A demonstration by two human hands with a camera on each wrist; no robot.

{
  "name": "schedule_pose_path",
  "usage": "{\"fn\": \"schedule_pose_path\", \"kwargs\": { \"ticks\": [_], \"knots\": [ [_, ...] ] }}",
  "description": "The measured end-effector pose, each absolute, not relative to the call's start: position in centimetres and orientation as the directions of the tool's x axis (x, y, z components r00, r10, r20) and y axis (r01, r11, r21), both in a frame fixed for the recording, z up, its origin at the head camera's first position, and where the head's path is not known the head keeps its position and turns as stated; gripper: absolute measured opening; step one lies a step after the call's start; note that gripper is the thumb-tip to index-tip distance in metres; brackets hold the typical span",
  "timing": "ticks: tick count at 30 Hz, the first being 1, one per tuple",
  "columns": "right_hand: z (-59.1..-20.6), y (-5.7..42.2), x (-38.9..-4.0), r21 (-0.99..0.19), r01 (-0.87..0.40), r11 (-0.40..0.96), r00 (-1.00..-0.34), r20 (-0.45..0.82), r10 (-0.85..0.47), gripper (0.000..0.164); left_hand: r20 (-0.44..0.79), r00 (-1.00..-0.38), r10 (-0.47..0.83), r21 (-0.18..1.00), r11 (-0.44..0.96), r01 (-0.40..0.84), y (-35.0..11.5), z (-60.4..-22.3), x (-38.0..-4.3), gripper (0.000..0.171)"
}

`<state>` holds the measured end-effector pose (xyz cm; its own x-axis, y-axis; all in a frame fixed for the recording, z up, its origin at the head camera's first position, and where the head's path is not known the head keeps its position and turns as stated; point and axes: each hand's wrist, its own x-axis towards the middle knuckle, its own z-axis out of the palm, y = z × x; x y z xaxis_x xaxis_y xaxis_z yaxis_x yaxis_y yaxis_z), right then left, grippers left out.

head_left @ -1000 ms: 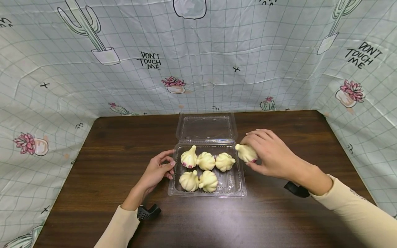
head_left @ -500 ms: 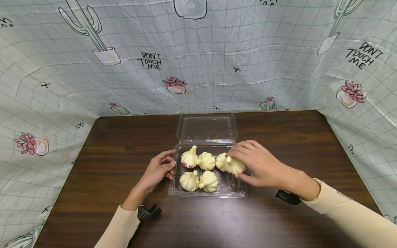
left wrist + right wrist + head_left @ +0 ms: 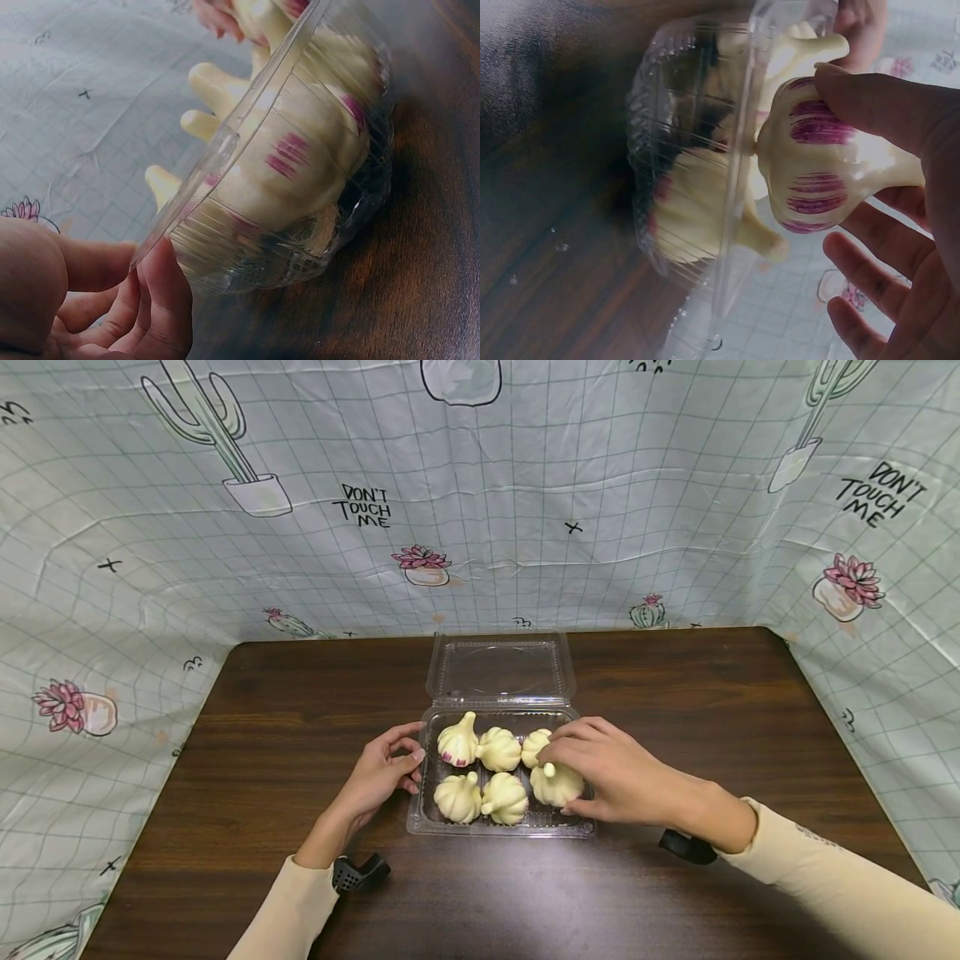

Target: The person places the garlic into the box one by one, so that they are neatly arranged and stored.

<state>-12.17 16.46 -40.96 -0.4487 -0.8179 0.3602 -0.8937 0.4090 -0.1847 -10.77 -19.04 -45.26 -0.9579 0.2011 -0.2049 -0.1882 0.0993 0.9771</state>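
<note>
A clear plastic clamshell container (image 3: 495, 831) lies on the table with several cream garlic bulbs in it. My left hand (image 3: 382, 770) pinches its left rim between thumb and fingers; the left wrist view shows the rim (image 3: 225, 157) in that pinch. At the front right of the container, my right hand (image 3: 618, 777) grips a garlic bulb (image 3: 555, 787). In the right wrist view this bulb (image 3: 810, 161), with purple streaks, is held by thumb and fingers at the container's rim. The right hand partly hides the bulb (image 3: 536, 747) in the back right.
The container's lid (image 3: 501, 667) lies folded back toward the far edge of the dark wooden table (image 3: 315, 710). Behind and beside the table hangs a light cloth (image 3: 517, 510) printed with a grid and cacti.
My right hand has carried its garlic bulb leftward from beside the container, then toward the front into the front right of the container. The left hand has stayed on the rim.
</note>
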Motion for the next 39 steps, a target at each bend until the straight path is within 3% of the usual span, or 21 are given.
{"fn": "schedule_pose_path", "kwargs": {
  "ticks": [18,25,33,39],
  "knots": [
    [-41.9,15.7,-12.5,-0.192,-0.887,0.42,-0.456,0.221,-0.862,0.068,-0.208,-0.958,0.199,0.976,0.101,-0.191,-19.0,-45.4,-11.0,0.05],
    [-42.2,15.7,-12.6,-0.158,-0.9,0.407,-0.434,0.227,-0.872,0.07,-0.206,-0.958,0.197,0.977,0.101,-0.189,-19.1,-45.5,-10.8,0.05],
    [-42.5,15.9,-12.7,-0.147,-0.916,0.374,-0.399,0.232,-0.887,0.043,-0.208,-0.957,0.201,0.977,0.096,-0.192,-19.1,-45.4,-10.8,0.05],
    [-42.7,15.8,-12.7,-0.133,-0.919,0.371,-0.393,0.233,-0.889,0.041,-0.211,-0.957,0.201,0.976,0.097,-0.195,-19.0,-45.4,-10.8,0.049]
  ]
}}
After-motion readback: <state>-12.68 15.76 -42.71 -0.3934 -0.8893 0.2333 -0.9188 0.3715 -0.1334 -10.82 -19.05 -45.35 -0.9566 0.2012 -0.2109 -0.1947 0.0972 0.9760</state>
